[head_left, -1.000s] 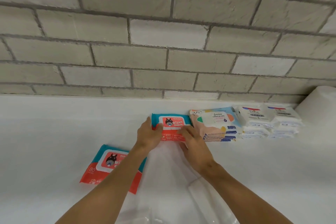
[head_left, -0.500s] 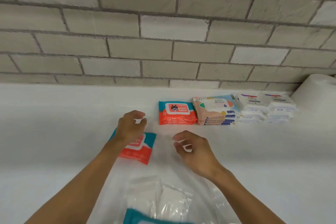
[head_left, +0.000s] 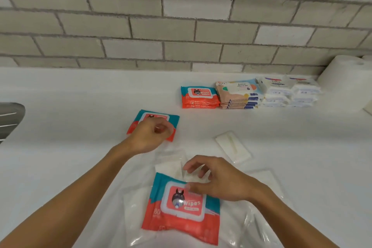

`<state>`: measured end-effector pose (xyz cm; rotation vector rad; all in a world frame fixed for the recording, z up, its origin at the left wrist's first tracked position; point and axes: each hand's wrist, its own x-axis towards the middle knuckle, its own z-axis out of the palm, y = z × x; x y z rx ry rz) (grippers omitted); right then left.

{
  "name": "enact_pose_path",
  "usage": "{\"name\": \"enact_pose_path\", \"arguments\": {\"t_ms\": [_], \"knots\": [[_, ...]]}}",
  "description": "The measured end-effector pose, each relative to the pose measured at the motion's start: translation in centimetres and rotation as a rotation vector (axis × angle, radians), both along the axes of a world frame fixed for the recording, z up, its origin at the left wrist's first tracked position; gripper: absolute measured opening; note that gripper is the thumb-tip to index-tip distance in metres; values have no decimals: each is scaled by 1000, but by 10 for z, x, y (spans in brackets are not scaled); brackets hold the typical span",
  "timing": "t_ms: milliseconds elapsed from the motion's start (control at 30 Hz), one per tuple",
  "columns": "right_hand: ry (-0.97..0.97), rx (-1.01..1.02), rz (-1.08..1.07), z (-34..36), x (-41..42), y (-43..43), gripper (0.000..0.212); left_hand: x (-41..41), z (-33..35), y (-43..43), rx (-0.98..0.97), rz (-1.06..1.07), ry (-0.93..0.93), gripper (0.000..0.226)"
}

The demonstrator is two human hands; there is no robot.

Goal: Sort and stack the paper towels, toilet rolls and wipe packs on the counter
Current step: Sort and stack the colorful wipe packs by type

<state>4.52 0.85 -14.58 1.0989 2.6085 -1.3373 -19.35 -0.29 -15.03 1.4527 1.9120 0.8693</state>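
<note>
Three red-and-teal wipe packs are in view. One lies near me on a clear plastic bag [head_left: 263,215]: the near wipe pack [head_left: 181,213]. My right hand [head_left: 219,181] hovers over its far edge, fingers loosely spread, thumb at the lid. A second wipe pack [head_left: 171,119] lies further left on the white counter [head_left: 60,106]. My left hand [head_left: 149,135] sits on it with fingers curled at its near right corner. The third pack [head_left: 199,97] is stacked on another by the wall.
Beside the stacked red packs stand a peach-and-blue wipe stack [head_left: 237,94], two white pack stacks [head_left: 289,92] and a paper towel roll [head_left: 346,86]. A small white packet [head_left: 233,147] lies loose. A grey metal object [head_left: 10,119] sits at the left edge.
Both hands left the pack placed by the wall and drew back. My left hand dropped onto the left pack; my right hand moved over the near pack, which came into view.
</note>
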Motion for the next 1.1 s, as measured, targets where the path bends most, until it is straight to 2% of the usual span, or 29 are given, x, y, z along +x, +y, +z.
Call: {"name": "enact_pose_path", "arguments": {"t_ms": [167,300,367,467,567,700,833,967,1100], "knots": [[-183,33,97,-8,-2,-25,74,9,7,-29,-88,-217,-3,9],[-236,193,122,-14,-2,-32,79,8,6,-43,-239,-347,43,16],[-256,202,106,-17,-2,-31,81,9,4,-48,-323,-403,95,27],[-282,120,76,-21,-4,-26,82,13,-1,-55,-407,-487,176,42],[-233,-57,18,-20,-4,-19,75,17,-5,-60,-407,-511,181,47],[-140,-240,-47,-17,-3,-8,53,19,-7,-64,-388,-425,7,51],[-68,-311,-69,-12,-4,1,48,17,-2,-68,-346,-275,-269,67],[40,-336,-100,1,-11,8,42,15,3,-72,-307,-165,-553,62],[133,-306,-144,13,-26,14,42,13,6,-75,-316,-171,-651,54]]}}
